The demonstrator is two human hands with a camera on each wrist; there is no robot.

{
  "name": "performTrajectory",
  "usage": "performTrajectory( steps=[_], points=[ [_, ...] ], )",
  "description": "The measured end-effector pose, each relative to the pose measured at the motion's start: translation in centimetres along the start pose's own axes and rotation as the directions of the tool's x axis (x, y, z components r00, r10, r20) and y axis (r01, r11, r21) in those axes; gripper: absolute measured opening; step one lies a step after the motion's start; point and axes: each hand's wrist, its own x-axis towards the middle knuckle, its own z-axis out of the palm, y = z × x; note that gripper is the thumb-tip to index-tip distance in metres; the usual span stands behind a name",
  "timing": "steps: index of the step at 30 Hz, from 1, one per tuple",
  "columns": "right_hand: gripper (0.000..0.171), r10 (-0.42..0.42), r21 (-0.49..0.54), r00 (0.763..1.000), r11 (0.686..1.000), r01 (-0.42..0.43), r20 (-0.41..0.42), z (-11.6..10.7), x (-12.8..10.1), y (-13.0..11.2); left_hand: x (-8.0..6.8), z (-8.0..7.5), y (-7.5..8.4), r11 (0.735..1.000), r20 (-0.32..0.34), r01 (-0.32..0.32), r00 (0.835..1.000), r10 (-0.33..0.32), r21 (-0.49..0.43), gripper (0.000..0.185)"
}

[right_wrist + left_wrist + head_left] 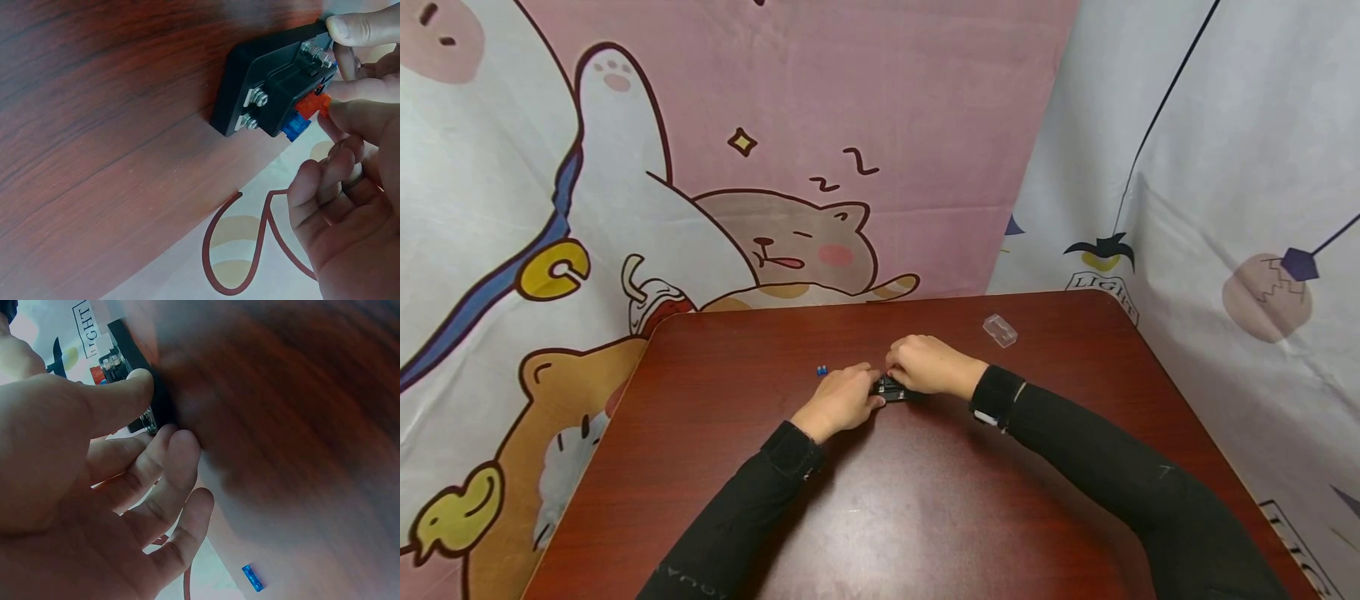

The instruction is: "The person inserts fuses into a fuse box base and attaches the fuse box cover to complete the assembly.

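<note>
From the head view, both hands meet near the middle of the dark red table [925, 517], with the left hand [841, 402] at 9 o'clock of a small black fuse block [891, 388] and the right hand [927, 365] covering its 2 o'clock side; a loose blue fuse [822, 370] lies just beyond the left hand at about 11 o'clock, and a clear plastic cover [1000, 331] sits well apart at 2 o'clock. In the left wrist view, the left hand [94, 487] braces the fuse block [134, 375], thumb pressed on its edge and 1 finger curled under it, so it grasps the block; the blue fuse [252, 578] lies apart at 5 o'clock. In the right wrist view, the right hand [350, 187] pinches an orange fuse [310, 105] at the fuse block [269, 87], with a second blue fuse [294, 127] seated beside it at 7 o'clock. The block is matte black and rectangular with 4 silvery screw terminals visible, lying flat on the table. The likely trouble: the pinch is shallow on a slick little tab, so the orange fuse could slip or go askew, and a hard tug could skid the light block if the left hand's brace eases.
</note>
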Motion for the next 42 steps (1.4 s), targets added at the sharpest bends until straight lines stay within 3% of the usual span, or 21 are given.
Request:
performTrajectory(
  steps=[31,42],
  points=[
    [0.014,0.036,0.041,0.996,0.998,-0.039,0.077,-0.20,0.70,-0.17,0.20,0.27,-0.15,1.000,-0.006,-0.005,1.000,0.005,0.003,0.041],
    [0.011,0.047,0.040,0.998,0.998,-0.049,0.037,0.05,0.16,-0.26,0.11,0.14,0.08,1.000,0.008,0.016,1.000,-0.016,-0.001,0.043]
  ],
)
